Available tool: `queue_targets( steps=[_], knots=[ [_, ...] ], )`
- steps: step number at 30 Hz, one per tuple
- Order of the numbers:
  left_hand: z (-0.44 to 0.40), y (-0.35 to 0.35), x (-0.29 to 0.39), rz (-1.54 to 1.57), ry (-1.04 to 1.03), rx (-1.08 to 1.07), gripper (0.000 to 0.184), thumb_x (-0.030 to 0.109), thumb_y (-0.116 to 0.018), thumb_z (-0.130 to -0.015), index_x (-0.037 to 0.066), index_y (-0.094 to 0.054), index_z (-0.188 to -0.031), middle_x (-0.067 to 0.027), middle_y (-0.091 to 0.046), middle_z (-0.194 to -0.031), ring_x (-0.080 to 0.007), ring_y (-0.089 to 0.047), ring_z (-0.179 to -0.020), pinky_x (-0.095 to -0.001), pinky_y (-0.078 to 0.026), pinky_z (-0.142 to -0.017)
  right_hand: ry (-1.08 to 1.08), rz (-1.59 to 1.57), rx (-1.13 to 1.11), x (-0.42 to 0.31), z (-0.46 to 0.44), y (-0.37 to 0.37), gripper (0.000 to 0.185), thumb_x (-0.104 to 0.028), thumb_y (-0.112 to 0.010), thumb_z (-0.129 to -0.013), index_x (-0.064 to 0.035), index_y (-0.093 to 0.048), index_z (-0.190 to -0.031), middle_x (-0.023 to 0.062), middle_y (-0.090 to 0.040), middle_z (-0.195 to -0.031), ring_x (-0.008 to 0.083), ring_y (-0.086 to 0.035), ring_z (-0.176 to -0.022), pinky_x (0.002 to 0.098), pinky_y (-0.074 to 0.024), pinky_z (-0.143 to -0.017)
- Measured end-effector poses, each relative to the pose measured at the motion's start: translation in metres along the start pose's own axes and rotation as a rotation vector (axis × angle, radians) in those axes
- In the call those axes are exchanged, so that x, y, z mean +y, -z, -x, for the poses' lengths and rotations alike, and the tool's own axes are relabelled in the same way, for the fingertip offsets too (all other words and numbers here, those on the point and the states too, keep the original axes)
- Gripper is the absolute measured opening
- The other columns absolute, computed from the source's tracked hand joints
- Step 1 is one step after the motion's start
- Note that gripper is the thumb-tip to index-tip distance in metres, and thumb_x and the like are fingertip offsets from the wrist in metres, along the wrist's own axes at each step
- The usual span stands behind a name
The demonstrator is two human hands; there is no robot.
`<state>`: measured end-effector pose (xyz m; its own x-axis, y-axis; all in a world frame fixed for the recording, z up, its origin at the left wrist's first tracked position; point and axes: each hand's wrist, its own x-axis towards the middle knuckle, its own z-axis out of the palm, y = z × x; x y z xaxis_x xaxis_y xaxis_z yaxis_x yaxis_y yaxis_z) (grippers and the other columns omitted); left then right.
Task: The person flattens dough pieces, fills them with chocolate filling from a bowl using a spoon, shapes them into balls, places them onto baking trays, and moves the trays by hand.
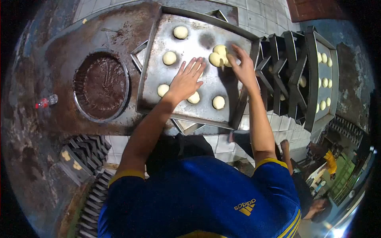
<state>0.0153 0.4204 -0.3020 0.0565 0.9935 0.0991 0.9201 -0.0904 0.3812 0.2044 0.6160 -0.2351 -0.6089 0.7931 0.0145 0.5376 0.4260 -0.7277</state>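
A square metal tray (162, 107) holds several pale dough balls. My left hand (186, 81) lies palm down on the tray's middle with its fingers spread, over a dough piece that is mostly hidden. Dough balls (193, 97) show beside its wrist and thumb. My right hand (243, 65) is at the tray's upper right, its thumb and fingers curved apart beside a cluster of dough pieces (217, 58). Contact between that hand and the cluster's right edge is hard to tell. Other balls (180, 32) sit at the upper left and lower right (218, 102).
A round pan (102, 87) with dark brown contents stands left of the tray. Stacked trays (327, 97) with dough balls are at the right. A small bottle (47, 101) lies at far left. More trays (75, 164) stand below left. Another person (317, 206) is at lower right.
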Motion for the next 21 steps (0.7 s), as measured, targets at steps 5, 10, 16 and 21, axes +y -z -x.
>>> queue_targets(
  steps=[5,10,16,21],
  knots=[
    [-0.03,0.024,0.022,0.048,0.095,0.041,0.078,0.04,-0.059,-0.101,0.004,-0.031,-0.164,-0.0188,-0.026,-0.172,-0.0351,-0.026,-0.159,-0.0591,-0.023,-0.126,0.136,0.295,-0.141,0.012,0.013,0.012,0.06,-0.016,-0.085,-0.081,-0.0006,-0.063,-0.135,0.0198,-0.067,-0.13,0.0405,-0.065,-0.119,0.0433,-0.0551,-0.1],
    [-0.067,0.002,0.05,0.189,-0.037,-0.024,0.081,0.027,-0.058,-0.099,0.002,-0.02,-0.166,-0.0186,-0.018,-0.175,-0.0346,-0.018,-0.162,-0.0567,-0.019,-0.129,0.16,0.535,-0.127,0.029,0.003,-0.009,0.042,-0.014,-0.078,-0.085,-0.0034,-0.065,-0.123,0.0188,-0.067,-0.112,0.041,-0.068,-0.106,0.0485,-0.0577,-0.091],
    [-0.093,-0.024,0.032,0.28,-0.025,0.029,0.073,0.01,-0.053,-0.092,-0.004,-0.031,-0.161,-0.0267,-0.034,-0.167,-0.0375,-0.034,-0.156,-0.0485,-0.028,-0.127,-0.252,-0.12,-0.773,0.029,0.011,0.039,0.053,-0.024,-0.07,-0.08,0.0026,-0.07,-0.126,0.0162,-0.076,-0.118,0.0236,-0.071,-0.098,0.0358,-0.0552,-0.093],
    [-0.074,0.023,0.041,0.968,0.301,0.165,0.041,0.023,-0.051,-0.105,0.0,-0.059,-0.138,-0.0262,-0.07,-0.128,-0.0384,-0.068,-0.12,-0.0426,-0.051,-0.104,-0.264,-0.57,-0.318,-0.066,0.094,0.049,0.048,-0.019,-0.085,-0.087,0.0031,-0.07,-0.127,0.0101,-0.075,-0.114,0.0152,-0.069,-0.104,0.0333,-0.0548,-0.094]
  ],
)
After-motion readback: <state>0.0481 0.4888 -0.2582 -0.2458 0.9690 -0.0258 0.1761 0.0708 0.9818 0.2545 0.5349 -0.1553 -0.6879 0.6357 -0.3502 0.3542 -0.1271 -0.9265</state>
